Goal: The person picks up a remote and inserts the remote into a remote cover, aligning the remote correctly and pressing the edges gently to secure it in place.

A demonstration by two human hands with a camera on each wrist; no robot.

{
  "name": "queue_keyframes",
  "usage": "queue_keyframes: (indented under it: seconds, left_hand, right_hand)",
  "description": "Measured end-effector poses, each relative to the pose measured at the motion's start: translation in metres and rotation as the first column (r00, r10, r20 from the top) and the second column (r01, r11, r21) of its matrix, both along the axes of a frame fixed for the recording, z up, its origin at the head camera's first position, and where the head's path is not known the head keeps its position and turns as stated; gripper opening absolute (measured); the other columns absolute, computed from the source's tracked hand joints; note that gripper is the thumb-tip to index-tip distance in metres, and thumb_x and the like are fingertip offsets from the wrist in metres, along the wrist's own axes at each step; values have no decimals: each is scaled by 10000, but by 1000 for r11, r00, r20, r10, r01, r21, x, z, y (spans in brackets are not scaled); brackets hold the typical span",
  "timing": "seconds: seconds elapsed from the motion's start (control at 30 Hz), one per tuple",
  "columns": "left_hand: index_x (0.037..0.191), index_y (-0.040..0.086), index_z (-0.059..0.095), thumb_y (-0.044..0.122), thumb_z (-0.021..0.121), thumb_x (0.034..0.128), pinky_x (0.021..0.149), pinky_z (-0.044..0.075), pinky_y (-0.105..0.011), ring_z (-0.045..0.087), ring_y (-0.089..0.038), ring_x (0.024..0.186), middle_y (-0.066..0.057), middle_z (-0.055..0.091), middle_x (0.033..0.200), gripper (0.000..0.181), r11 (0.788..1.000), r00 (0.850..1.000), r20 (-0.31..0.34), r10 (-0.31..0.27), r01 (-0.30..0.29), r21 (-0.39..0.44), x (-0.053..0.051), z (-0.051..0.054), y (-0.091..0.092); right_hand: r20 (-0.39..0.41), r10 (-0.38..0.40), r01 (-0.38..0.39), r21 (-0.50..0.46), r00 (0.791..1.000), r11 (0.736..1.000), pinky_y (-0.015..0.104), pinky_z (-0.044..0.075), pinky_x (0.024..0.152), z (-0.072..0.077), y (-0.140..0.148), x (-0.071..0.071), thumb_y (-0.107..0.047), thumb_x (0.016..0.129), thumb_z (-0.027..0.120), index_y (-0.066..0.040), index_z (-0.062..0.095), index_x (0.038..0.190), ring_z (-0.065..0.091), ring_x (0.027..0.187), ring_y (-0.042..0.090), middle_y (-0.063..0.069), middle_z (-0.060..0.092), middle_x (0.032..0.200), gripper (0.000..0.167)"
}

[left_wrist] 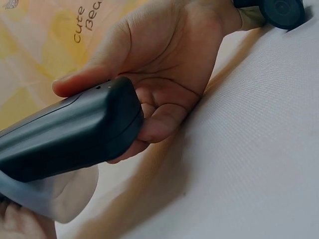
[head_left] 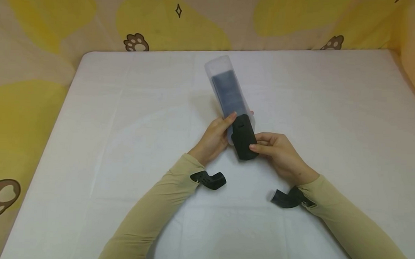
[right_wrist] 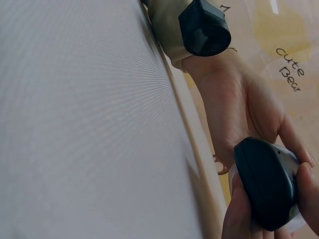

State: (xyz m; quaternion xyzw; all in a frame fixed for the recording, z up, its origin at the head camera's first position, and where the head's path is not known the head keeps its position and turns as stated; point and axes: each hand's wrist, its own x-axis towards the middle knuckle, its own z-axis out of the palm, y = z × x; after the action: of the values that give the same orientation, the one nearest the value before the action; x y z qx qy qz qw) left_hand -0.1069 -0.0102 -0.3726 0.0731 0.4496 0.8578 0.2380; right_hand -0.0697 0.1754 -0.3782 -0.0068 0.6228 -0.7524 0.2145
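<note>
"Pale olive stretch sleeves [head_left: 152,204] are lying across the near side. What are the hands doing?"

"Both are clamping something. The left hand [head_left: 212,135] is curling round a long, translucent plastic case [head_left: 218,64], thumb on top, fingers beneath. The right hand [head_left: 279,156] is pinching the near end of a black, rounded, block-shaped thing [head_left: 244,140]."

"Where is that thing sitting?"

"Between the two hands, overlapping the case's near end; they are holding it above a table covered in white cloth [head_left: 123,141]. A flat, dark blue-grey shape [head_left: 230,92] is showing through the case wall beyond it. Whether the two are forming one body, I cannot tell."

"Which step are we seeing, would you say?"

"Probably the person is working the black thing against the case, fitting or freeing it; the views aren't settling which. The next move seems to be calling for a steady left grip while the right is guiding along the case's length."

"And the count?"

"Two hands, two sleeves, one case, one black thing, one shape inside. Two black, curved wrist devices [head_left: 215,181] are jutting out, one per wrist. Behind, one yellow-and-cream fabric backdrop [head_left: 205,13] is showing three brown paw prints [head_left: 136,42] in the head view."
</note>
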Motion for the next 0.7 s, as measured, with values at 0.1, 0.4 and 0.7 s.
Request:
queue_keyframes:
  seconds: [0.1,0.4,0.7]
  left_hand:
    - [1353,-138,337,129,337,1033,1057,326,-268,440,-125,1208,-140,461,1344,416,1000,999,38,22,-21,-11,1,-1,0]
    - [1360,-147,309,123,328,1031,1070,316,-280,446,-120,1172,-238,366,1420,426,1000,999,31,11,-11,-5,2,-2,1]
    - [1366,-150,316,120,325,1034,1074,316,-284,421,-198,1260,-273,349,1432,428,1000,1000,7,-21,21,5,3,-3,2]
  right_hand:
    - [6,-5,5,-6,1000,1000,214,525,762,0,-1,0,93,856,591,-65,660,968,668,824,102,40,719,867,205]
    - [17,-12,13,-25,1000,1000,221,529,764,-1,-1,0,102,857,580,-47,643,972,672,829,108,48,719,868,199]
    - [20,-23,23,-30,1000,999,226,533,756,0,-2,0,98,855,590,-48,655,957,672,816,113,51,717,865,189]
